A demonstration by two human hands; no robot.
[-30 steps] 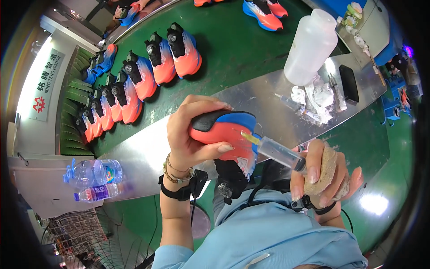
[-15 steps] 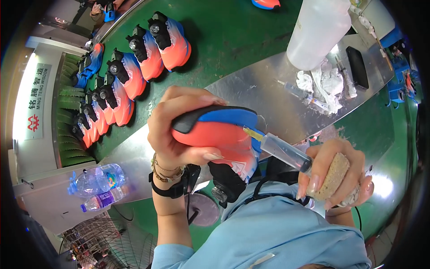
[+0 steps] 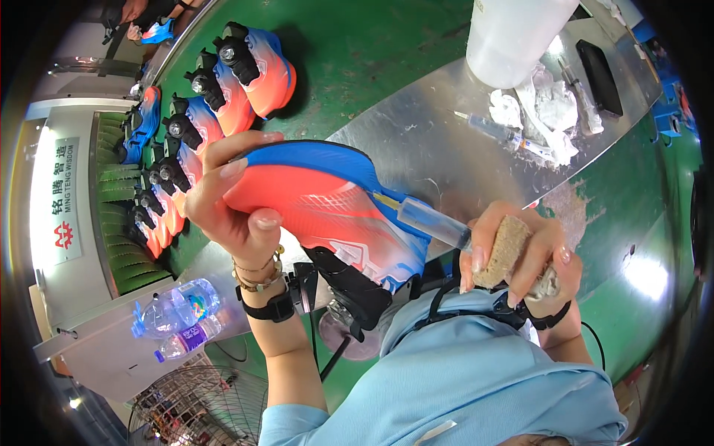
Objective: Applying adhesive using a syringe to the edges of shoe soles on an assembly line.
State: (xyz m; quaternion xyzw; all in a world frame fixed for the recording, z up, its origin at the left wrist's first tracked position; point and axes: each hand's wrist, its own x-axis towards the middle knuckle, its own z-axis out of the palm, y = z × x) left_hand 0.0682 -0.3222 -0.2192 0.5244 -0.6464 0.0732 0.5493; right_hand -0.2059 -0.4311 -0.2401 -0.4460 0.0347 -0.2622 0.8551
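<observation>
From the head camera we look down on our own two hands, raised close above a green work table. Our left hand is closed around the toe end of an orange and blue sports shoe, thumb pressed on its orange side, fingers wrapped over the blue edge. The shoe sits on a black last that sticks out below it, and it hides much of the table beneath.

Our right hand is closed on two things at once: a clear plastic syringe, its tip touching the blue side of the shoe, and a rough tan sponge block tucked against the palm. The two hands are apart, with the shoe between them.

Beyond the shoe lies a shiny metal sheet. On it stand a large translucent white plastic bottle, crumpled white rags, a second syringe and a flat black slab.

To the left, a row of matching orange and blue shoes on black lasts stands on the table. Lower left, two clear plastic water bottles lie on a grey ledge.
</observation>
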